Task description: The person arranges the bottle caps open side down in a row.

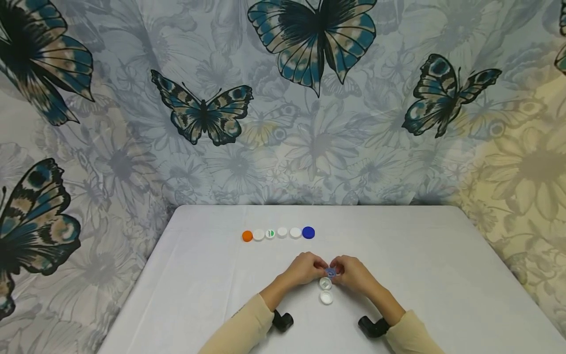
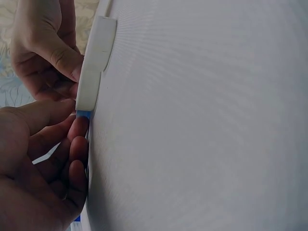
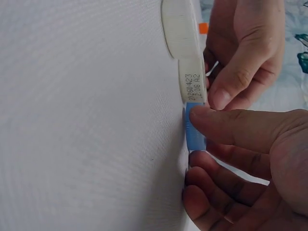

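Observation:
A light blue bottle cap (image 1: 330,272) lies on the white table between both hands, its hollow side up. My right hand (image 1: 353,274) pinches it, and in the right wrist view the thumb (image 3: 207,115) presses on its blue side wall. From the other side my left hand (image 1: 305,268) has its thumb and curled fingers at the same cap. Directly in front of it, a white cap (image 1: 325,283) with an open inside adjoins the blue one. A second white cap (image 1: 326,298) continues the short line toward me. Printed digits show on the nearer white wall (image 3: 192,79).
Farther back runs a row of caps: an orange cap (image 1: 247,236), several white ones, one with a green mark (image 1: 270,234), and a dark blue cap (image 1: 308,232). Black wrist cameras sit at the left sleeve (image 1: 247,319) and right sleeve (image 1: 413,334). A butterfly-print cloth (image 1: 318,147) hangs behind the table.

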